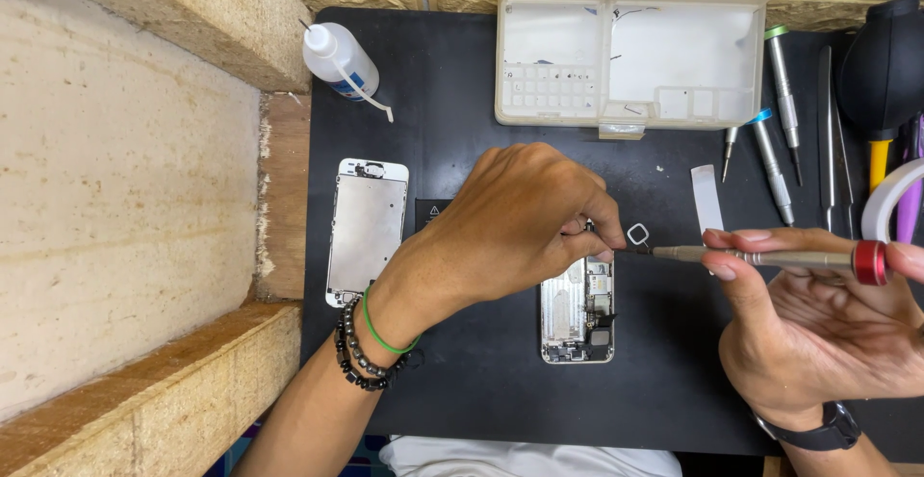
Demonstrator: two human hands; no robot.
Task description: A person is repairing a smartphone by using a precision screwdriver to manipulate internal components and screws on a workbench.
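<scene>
An opened phone body (pixel 577 318) lies on the black mat (pixel 462 121), its inner parts showing at the lower end. My left hand (pixel 510 222) rests over its upper part, thumb and forefinger pinched at the screwdriver's tip. My right hand (pixel 818 323) holds a slim silver screwdriver (pixel 760 257) with a red end cap, lying sideways and pointing left at the phone's upper right corner. A small square ring-shaped part (pixel 638 234) sits just above the tip. A detached screen panel (pixel 366 232) lies face down to the left.
A white plastic parts box (pixel 630 49) stands open at the back. A white squeeze bottle (pixel 339 59) lies at the back left. Several screwdrivers (pixel 784 92), tweezers, a black air blower (pixel 881 63) and a tape roll sit at the right. A white strip (pixel 705 198) lies nearby.
</scene>
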